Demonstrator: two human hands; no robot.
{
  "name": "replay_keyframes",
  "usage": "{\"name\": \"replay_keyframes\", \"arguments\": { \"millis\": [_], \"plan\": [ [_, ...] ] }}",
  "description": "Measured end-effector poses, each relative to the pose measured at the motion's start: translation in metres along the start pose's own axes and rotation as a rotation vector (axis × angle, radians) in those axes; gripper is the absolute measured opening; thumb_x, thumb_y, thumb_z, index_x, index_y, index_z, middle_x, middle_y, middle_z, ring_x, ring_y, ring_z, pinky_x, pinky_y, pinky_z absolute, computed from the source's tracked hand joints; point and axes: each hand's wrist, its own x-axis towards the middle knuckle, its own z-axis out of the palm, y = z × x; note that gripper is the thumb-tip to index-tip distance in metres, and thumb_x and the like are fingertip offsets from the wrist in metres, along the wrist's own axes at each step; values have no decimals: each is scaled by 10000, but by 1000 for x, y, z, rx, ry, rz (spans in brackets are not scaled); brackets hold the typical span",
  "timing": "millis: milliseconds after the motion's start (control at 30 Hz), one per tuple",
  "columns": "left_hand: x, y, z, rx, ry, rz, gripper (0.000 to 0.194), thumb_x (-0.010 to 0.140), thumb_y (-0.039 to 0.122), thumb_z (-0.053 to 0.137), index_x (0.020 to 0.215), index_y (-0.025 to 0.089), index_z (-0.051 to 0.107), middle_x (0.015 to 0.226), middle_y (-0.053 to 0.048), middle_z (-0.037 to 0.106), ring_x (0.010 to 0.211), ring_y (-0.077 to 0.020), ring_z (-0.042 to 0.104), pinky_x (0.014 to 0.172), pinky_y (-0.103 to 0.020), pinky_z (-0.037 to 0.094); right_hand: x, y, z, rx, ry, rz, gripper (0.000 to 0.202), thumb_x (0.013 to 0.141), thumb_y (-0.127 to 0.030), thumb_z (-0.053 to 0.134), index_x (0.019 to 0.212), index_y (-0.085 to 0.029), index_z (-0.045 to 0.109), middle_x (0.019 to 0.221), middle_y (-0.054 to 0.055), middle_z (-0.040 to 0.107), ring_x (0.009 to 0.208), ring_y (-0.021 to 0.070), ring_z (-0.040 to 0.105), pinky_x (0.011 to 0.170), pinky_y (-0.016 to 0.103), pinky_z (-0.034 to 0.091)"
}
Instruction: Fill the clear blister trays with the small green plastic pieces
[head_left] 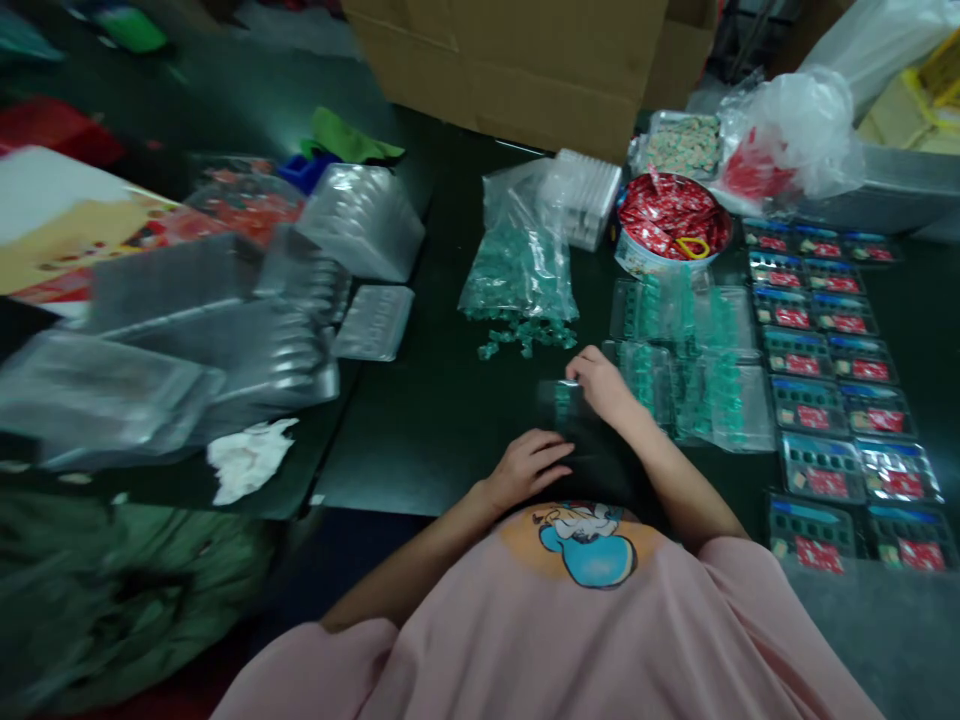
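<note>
A clear plastic tray [562, 400] lies on the dark table close to my body, blurred, with small green pieces in its left part. My right hand [604, 388] is at its upper right edge, thumb and fingertips pinched together; what they hold is too small to make out. At the tray's lower left is my left hand [529, 465], palm down with its fingers stretched out over the lower edge. Beyond the hands, loose green translucent pieces [525, 335] spill from a clear bag [517, 260]. To the right sit clear trays with rows of green pieces [652, 390].
Filled cases [806, 365] with blue and red items line the right. A round tin [652, 262] holds red packets and yellow-handled scissors [691, 248]. Stacked clear trays [367, 225] and a crumpled tissue [251, 460] are at left. A cardboard box [510, 65] stands behind.
</note>
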Motion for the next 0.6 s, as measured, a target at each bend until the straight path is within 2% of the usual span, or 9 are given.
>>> {"name": "replay_keyframes", "arguments": {
  "millis": [67, 133, 233, 333, 433, 500, 600],
  "plan": [
    [10, 12, -1, -51, 15, 55, 306, 884, 320, 654, 1170, 211, 666, 1066, -103, 683, 960, -187, 649, 853, -339, 558, -7, 10, -11, 63, 108, -23, 349, 782, 6, 367, 882, -175, 649, 971, 98, 555, 862, 178, 578, 778, 288, 465],
    [22, 19, 0, -90, 33, 82, 309, 886, 311, 651, 1174, 200, 669, 1087, -116, 682, 971, -181, 654, 861, -322, 557, -11, 23, -19, 107, 207, -14, 341, 801, -51, 369, 923, -188, 656, 916, 82, 536, 773, 177, 557, 728, 307, 475],
    [37, 9, -6, -71, 197, 31, 291, 898, 294, 630, 1169, 198, 676, 1119, -117, 670, 1003, -176, 652, 870, -317, 556, -15, 41, -29, 142, 216, 12, 318, 824, -132, 377, 952, -169, 665, 891, 66, 521, 657, 152, 524, 641, 302, 462],
    [41, -29, -36, 100, 393, -132, 261, 920, 265, 580, 1150, 211, 692, 1170, -111, 648, 1058, -186, 628, 922, -351, 535, -25, 67, -52, 46, 302, 40, 304, 813, -171, 400, 933, -189, 679, 832, 50, 525, 646, 161, 516, 653, 321, 451],
    [34, -84, -86, 312, 548, -422, 274, 916, 258, 564, 1139, 172, 700, 1185, -133, 632, 1135, -234, 585, 1022, -414, 467, -36, 102, -83, -50, 329, 99, 252, 805, -219, 449, 877, -230, 691, 759, 47, 530, 648, 195, 527, 665, 360, 438],
    [26, -120, -119, 423, 547, -653, 331, 899, 236, 569, 1197, 135, 672, 1244, -170, 597, 1216, -280, 533, 1090, -450, 397, -39, 128, -99, -105, 330, 161, 223, 787, -224, 470, 828, -249, 688, 702, 40, 505, 598, 195, 503, 634, 365, 416],
    [18, -158, -156, 534, 439, -936, 535, 846, 279, 647, 1356, 143, 554, 1449, -201, 442, 1396, -371, 343, 1152, -530, 280, -40, 156, -108, -219, 330, 217, 203, 776, -216, 491, 809, -257, 686, 731, 60, 507, 576, 194, 471, 595, 371, 370]
  ]
}}
